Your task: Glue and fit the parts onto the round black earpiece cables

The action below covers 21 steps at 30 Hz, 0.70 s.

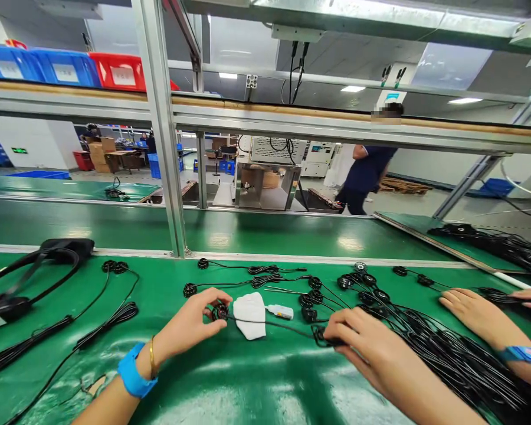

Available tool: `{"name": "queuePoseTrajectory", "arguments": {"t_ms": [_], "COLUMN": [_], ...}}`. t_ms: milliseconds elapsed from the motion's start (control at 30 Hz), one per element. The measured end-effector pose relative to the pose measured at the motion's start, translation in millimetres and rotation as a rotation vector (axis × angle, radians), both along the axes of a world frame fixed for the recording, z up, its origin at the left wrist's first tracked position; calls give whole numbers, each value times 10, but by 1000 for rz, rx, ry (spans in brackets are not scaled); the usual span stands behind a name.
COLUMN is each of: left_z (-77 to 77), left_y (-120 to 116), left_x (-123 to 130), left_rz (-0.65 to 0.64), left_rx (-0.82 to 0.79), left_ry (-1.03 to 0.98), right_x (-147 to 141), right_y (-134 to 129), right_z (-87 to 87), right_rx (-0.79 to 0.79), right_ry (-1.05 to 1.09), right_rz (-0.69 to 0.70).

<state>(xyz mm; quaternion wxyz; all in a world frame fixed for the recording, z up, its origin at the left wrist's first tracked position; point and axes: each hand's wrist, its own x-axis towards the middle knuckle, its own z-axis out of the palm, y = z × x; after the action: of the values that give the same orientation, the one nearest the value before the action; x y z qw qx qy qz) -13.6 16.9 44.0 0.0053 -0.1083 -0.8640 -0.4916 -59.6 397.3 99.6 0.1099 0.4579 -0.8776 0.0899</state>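
Fingers (210,304) pinch round disc (220,311).

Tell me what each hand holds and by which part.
The left hand pinches a small black round disc by its rim. The right hand presses on its black cable; its grip cannot be told.

Right hand (363,348): fingertips hidden under own palm; contact with cable (292,326) not resolvable. Cable pile (460,360) cut by bottom and right edges. Co-worker's hand (469,313): forearm runs off right edge. Headset (30,277) motion-blurred, cut at left edge. Person (367,174) behind: head hidden by beam (292,121).
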Motion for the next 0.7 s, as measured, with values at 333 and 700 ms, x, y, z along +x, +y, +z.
{"name": "queuePoseTrajectory", "arguments": {"t_ms": [333,700], "left_z": [-224,-274], "left_y": [277,270], "left_x": [59,68], "left_rz": [-126,-120], "left_rx": [-104,-133], "left_ry": [-90,-125], "right_x": [-459,-985], "right_y": [663,1242], "right_z": [-829,-979], "right_rx": [-59,102], "right_ry": [2,290], "right_rz": [-480,-528]}}
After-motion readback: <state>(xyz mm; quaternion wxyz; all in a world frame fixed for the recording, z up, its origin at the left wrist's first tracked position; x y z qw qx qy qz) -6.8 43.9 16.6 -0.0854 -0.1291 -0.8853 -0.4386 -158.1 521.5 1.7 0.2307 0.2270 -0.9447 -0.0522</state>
